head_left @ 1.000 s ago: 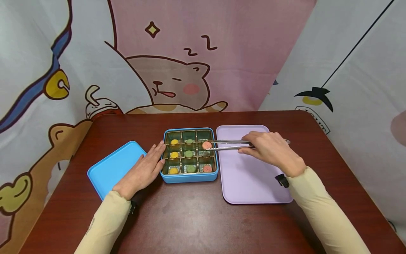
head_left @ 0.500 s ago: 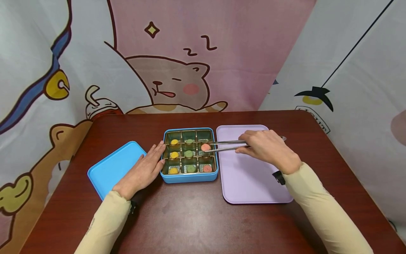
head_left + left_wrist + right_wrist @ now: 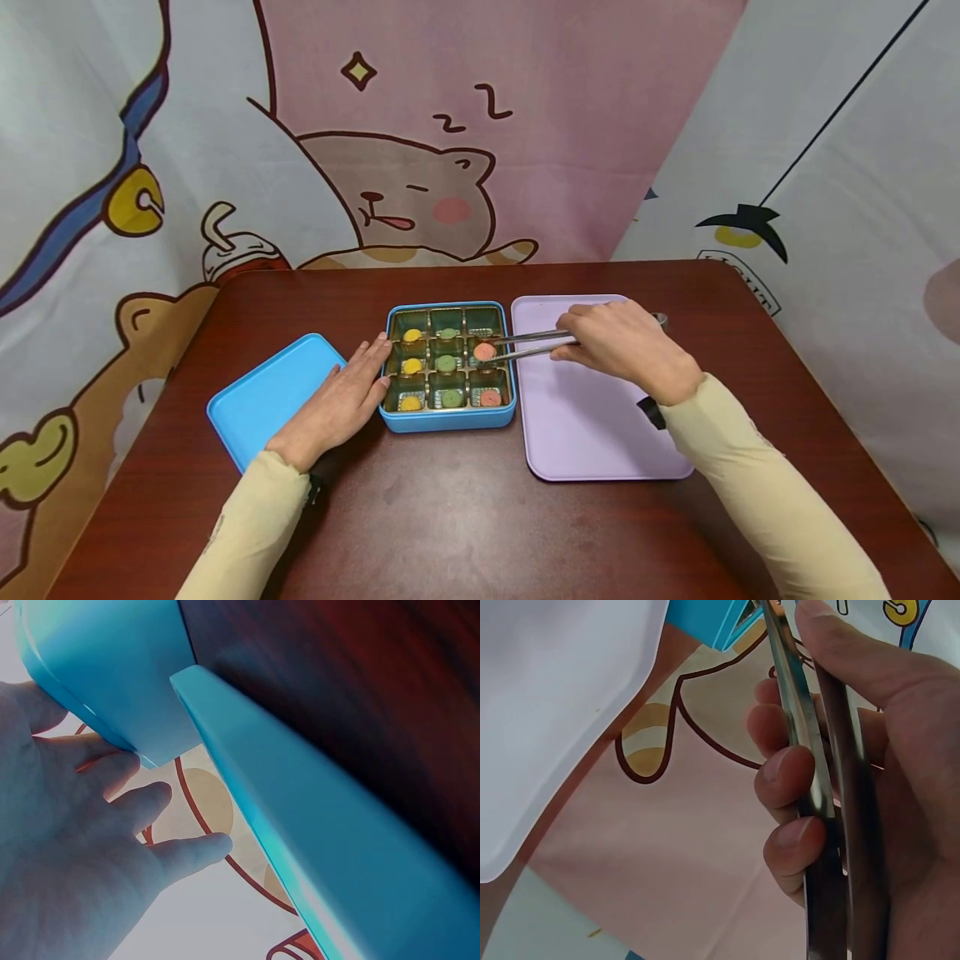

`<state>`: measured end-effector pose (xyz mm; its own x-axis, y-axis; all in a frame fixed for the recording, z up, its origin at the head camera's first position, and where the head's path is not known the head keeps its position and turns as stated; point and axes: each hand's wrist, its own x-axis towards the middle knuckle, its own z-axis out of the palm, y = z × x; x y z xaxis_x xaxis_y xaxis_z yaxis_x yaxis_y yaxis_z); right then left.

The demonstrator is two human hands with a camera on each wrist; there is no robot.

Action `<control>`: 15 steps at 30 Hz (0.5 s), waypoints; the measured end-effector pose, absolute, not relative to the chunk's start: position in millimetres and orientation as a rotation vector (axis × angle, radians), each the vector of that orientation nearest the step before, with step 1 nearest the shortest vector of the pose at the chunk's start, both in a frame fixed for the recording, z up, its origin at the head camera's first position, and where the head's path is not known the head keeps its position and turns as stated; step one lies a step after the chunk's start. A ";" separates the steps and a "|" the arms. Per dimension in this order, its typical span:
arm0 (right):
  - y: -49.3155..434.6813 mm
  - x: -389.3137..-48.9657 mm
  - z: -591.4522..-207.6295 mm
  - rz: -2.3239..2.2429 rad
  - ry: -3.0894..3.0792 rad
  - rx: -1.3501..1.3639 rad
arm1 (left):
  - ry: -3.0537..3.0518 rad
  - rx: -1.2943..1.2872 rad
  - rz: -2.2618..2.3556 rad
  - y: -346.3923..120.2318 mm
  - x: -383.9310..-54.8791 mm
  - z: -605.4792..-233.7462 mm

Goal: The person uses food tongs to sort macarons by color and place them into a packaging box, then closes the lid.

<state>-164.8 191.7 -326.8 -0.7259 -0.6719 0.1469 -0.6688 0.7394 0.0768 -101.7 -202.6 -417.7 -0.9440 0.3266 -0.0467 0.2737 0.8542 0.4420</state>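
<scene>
In the head view, a blue box (image 3: 450,422) with a gold divided insert sits at the middle of the table. My right hand (image 3: 630,346) grips metal tongs (image 3: 536,337), thumb on one arm and fingers curled round the other. Between the tong tips is a round pink piece (image 3: 484,351), at the middle compartment of the right column. My left hand (image 3: 337,404) rests its straight fingers along the box's left side. Yellow pieces (image 3: 412,366) fill the left column, green pieces (image 3: 446,363) the middle one. Another pink piece (image 3: 491,398) lies in the near right compartment.
A blue lid (image 3: 262,408) lies at an angle on the table, partly under my left hand. Right of the box is a purple tray (image 3: 600,433), with my right hand above its far part. A cartoon-printed cloth (image 3: 570,125) hangs behind the table (image 3: 450,517).
My right hand has moved a little left, and the tongs with the pink piece have shifted slightly left and nearer me over the compartment. My left hand has stayed still.
</scene>
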 end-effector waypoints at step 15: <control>181.6 -164.1 -318.0 -0.115 -2.760 1.102 | 2.908 0.471 0.662 -202.6 -101.1 -416.1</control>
<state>-164.1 181.6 -318.0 -0.7133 -0.6894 0.1261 -0.6766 0.7243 0.1327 -101.1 -202.6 -416.1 -0.9441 0.3261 -0.0492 0.2726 0.8557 0.4398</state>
